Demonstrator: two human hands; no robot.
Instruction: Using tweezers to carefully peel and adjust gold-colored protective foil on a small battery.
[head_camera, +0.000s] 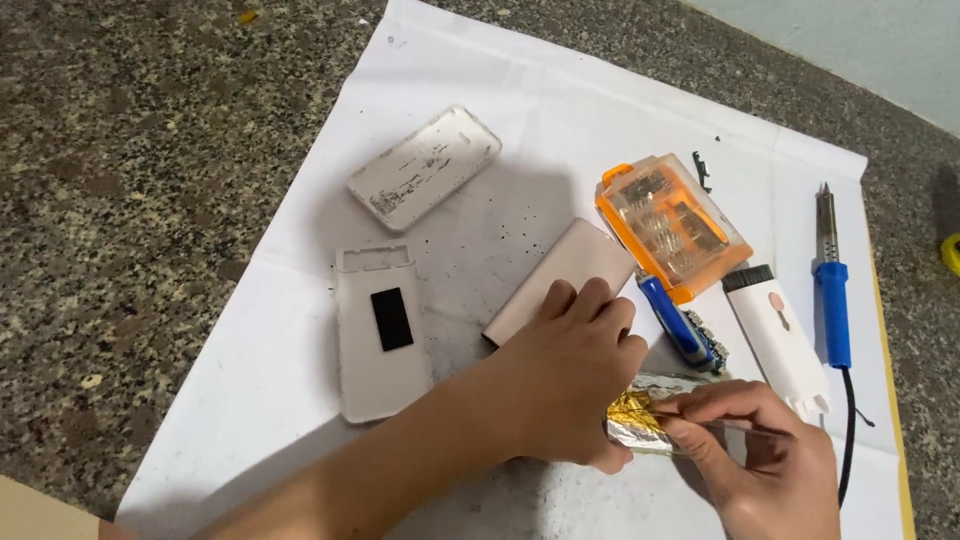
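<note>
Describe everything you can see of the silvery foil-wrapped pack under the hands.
The foil-wrapped pack is a flat, crinkled silver block lying on the white sheet. Its wrapping looks like thin metal foil, torn open on top to show gold-coloured film. The left hand presses on its left end and hides that part; the right hand touches its right side, gripping a thin tool near the tear. A blue-handled tool lies just behind it.

Silver-and-gold foil pack (640, 415), orange clear bit case (670, 225), blue-handled soldering iron (832, 290), white sheet (520, 120), speckled grey counter (150, 150)
</note>
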